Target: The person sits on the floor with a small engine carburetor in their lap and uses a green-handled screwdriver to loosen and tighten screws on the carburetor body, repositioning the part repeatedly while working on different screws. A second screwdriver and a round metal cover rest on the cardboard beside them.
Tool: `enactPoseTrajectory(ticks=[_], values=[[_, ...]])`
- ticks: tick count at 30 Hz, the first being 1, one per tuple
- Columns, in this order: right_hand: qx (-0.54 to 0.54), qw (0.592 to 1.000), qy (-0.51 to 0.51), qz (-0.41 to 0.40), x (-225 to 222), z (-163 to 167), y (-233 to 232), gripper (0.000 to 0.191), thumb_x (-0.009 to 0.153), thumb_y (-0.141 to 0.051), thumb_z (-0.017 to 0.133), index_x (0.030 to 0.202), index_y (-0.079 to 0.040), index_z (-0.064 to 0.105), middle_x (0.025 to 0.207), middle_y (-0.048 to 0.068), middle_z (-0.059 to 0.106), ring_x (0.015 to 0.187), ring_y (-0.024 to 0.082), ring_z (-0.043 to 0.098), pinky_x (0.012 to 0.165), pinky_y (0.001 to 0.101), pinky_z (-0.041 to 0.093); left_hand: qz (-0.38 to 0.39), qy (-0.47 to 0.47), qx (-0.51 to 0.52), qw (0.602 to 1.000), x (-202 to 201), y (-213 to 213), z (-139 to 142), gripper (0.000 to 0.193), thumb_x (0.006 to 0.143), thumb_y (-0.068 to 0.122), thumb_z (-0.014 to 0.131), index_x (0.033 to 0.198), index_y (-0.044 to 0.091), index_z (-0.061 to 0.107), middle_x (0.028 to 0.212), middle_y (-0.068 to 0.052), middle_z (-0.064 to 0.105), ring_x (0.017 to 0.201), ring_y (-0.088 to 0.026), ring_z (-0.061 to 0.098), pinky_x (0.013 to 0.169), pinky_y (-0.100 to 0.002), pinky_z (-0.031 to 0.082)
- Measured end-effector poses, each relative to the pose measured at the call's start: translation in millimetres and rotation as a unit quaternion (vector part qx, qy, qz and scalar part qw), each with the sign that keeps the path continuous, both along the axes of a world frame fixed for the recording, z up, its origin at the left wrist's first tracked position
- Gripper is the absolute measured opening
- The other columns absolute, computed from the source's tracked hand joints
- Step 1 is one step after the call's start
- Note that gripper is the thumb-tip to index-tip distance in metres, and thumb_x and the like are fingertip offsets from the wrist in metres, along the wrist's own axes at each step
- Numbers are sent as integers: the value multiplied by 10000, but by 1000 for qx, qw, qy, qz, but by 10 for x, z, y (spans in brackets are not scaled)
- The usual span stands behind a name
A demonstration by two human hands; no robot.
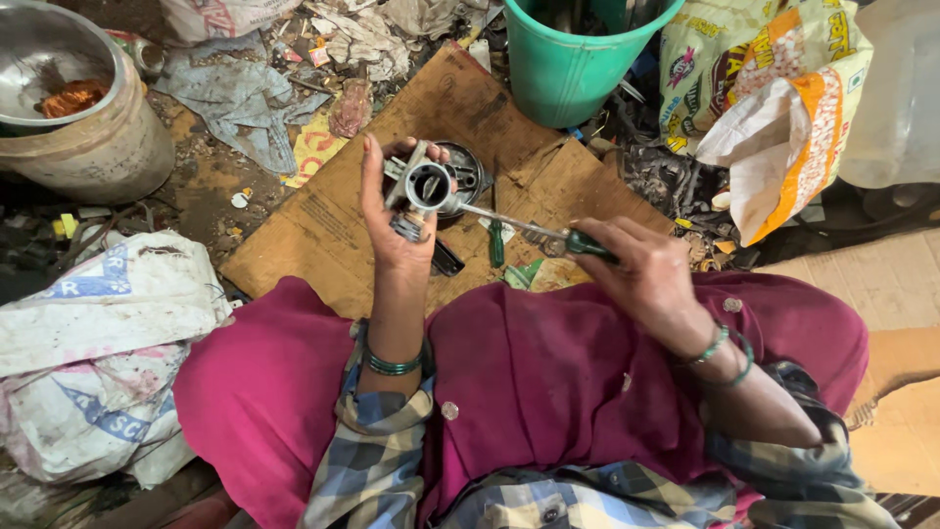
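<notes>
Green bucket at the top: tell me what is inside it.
Inside the green bucket, only a few dark, metal-looking pieces show near the rim, cut off by the picture's top edge. The wall hides everything lower, so the rest cannot be told.

White printed sacks [98, 343] lie crumpled well left of the gripping hands; a yellow-and-orange printed bag [774, 88] slumps beyond them to the right, beside flattened brown cardboard [323, 225].

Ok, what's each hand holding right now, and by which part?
Left hand grips the metal part around its body. Right hand holds the screwdriver by its green handle.
</notes>
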State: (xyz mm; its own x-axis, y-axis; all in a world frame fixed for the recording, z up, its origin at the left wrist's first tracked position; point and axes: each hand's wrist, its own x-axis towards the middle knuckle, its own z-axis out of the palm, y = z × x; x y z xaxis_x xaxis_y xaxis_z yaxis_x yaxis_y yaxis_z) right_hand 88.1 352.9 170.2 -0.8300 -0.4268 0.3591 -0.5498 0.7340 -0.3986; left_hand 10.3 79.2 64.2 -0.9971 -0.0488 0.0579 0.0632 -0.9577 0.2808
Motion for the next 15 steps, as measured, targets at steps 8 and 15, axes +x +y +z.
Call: enactPoseTrajectory(ticks=[8, 15], values=[[-90, 995, -28, -14, 108, 400, 89, 428, 872, -121, 845, 1267, -37, 705, 1022, 124, 748, 859, 190, 744, 748, 299, 583, 52, -53, -41, 996, -106, -166, -87, 419, 1077, 339, 563, 1004, -54, 689, 955, -209, 723, 915, -286, 711, 841, -367, 591], [-49, 996, -74, -6, 186, 491, 43, 474, 818, -104, 852, 1269, -45, 716, 838, 101, 700, 606, 185, 626, 552, 332, 493, 70, -23, -97, 993, -64, -179, -32, 411, 1077, 321, 577, 1010, -66, 700, 953, -223, 728, 873, -278, 724, 797, -365, 595]])
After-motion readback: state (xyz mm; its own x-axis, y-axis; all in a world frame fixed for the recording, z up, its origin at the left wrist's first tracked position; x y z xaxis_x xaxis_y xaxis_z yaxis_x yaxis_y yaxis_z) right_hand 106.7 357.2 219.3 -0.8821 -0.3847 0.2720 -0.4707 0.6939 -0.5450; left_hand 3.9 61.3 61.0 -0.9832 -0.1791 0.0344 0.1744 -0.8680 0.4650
